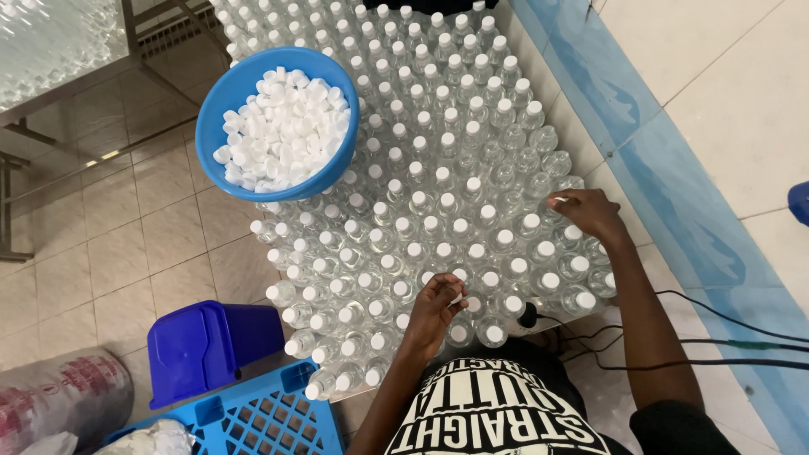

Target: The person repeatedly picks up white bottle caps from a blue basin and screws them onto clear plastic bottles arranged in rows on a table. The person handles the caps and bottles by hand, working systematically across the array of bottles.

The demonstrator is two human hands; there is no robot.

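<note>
Capping | my left hand point(436, 307) pinches a white cap point(459, 275); right hand point(590, 212) grips an uncapped bottle point(558, 202) | I'd seat caps square before twisting.

A bulging clear plastic sack point(59, 396) with faded red print lies on the tiled floor at the lower left corner, beside a blue crate point(244, 417). A knotted clear bag point(152, 438) of white contents sits at the crate's near edge. No labels, signs or screens are visible
</note>
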